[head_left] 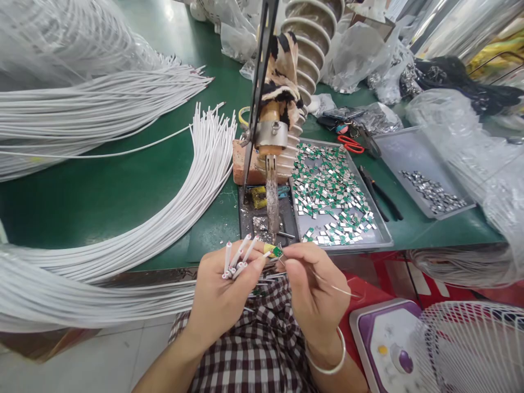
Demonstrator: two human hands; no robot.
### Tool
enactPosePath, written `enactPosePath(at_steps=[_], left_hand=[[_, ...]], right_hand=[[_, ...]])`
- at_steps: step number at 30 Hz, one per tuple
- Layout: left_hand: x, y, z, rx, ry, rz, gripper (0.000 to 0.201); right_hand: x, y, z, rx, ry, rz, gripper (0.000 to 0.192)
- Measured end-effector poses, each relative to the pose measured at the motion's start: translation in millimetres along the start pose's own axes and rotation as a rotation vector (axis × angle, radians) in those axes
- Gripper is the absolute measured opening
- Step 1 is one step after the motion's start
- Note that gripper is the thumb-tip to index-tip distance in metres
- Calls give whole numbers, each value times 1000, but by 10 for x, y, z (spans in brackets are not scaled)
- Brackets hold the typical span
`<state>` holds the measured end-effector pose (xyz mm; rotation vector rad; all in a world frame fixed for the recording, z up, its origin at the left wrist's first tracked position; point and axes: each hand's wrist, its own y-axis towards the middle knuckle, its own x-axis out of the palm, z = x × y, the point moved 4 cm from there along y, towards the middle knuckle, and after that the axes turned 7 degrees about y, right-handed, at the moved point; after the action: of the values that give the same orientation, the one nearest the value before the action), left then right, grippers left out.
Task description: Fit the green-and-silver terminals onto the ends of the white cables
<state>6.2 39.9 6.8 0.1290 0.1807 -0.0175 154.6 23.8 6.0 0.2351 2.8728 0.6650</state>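
Fingers of your left hand (pixel 223 292) were clamped on a small bunch of white cable ends (pixel 235 259), tips upward. Your right hand (pixel 313 289) pinched a thin solder wire (pixel 327 284), meeting a tiny green board (pixel 277 251) at your left fingertips. Just above that grip stood the soldering iron (pixel 272 204) over its dark stand, leaving little room. Right of it, the tray (pixel 385 232) of green boards reached the table edge. Left, the white cables (pixel 172 218) crowded in. No writing could be read.
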Motion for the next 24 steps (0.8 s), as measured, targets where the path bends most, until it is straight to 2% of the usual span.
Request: enactPosePath(at_steps=[3,5,10,16,24], left_hand=[[-16,4,6,-12,44,22,22],[-27,10,1,-18,61,28,22],[-41,53,0,-8,81,32,21],[-56,91,53,11,74,41,20],[-59,64,49,7,39,44,22]], right_hand=[[-40,-30,6,-58,-96,48,31],[-55,-15,-30,-117,-123,74,30],[-11,101,-201,-297,-210,34,27],[29,171,-265,-335,-236,37,29],[21,167,-287,-306,-200,31,27]])
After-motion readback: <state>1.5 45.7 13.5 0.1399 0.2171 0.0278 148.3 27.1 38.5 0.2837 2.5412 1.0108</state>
